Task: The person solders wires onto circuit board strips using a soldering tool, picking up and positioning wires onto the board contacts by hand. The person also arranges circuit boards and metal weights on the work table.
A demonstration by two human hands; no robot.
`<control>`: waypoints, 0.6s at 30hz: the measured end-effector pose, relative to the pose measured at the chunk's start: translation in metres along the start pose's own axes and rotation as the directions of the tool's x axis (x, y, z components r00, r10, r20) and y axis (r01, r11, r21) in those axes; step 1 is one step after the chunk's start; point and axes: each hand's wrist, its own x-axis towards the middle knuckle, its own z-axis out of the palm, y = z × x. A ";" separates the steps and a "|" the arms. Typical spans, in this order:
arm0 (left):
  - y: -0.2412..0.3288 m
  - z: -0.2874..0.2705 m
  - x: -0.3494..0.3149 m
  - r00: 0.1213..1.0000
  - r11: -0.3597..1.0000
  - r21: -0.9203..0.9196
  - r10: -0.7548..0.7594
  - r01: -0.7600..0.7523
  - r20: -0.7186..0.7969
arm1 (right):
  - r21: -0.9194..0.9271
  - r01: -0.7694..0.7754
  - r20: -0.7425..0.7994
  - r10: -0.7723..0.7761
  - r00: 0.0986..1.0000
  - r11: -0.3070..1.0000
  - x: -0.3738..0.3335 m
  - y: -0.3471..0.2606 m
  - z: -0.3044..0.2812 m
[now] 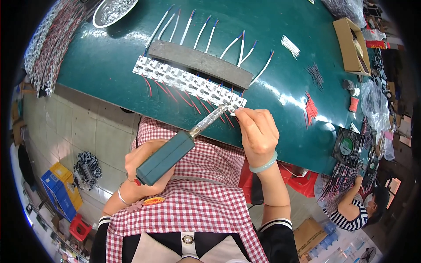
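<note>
My left hand [139,161] is wrapped round a soldering gun [166,157] with a dark green body. Its long metal tip touches the right end of a row of white switch-like parts [184,82]. Close by that tip, my right hand [259,133] pinches at the row's right end, the fingers hiding what they hold. Short red wires [177,93] stick out along the near side of the row. A long grey bar [199,63] lies just behind it, across white cables [187,28] that fan out to the far side with bared blue and red ends.
On the green table [280,118] to the right lie loose red wires [311,107], dark pieces [315,74] and white pieces [290,46]. A bowl of metal bits [115,12] and bundled wires [52,48] are far left. A cardboard box [348,46] and a seated co-worker [351,210] are right.
</note>
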 end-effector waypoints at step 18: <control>0.002 0.000 0.002 0.997 0.997 -0.011 -0.070 0.070 0.034 | -0.043 -0.035 0.084 0.038 0.996 0.998 0.005 0.003 -0.007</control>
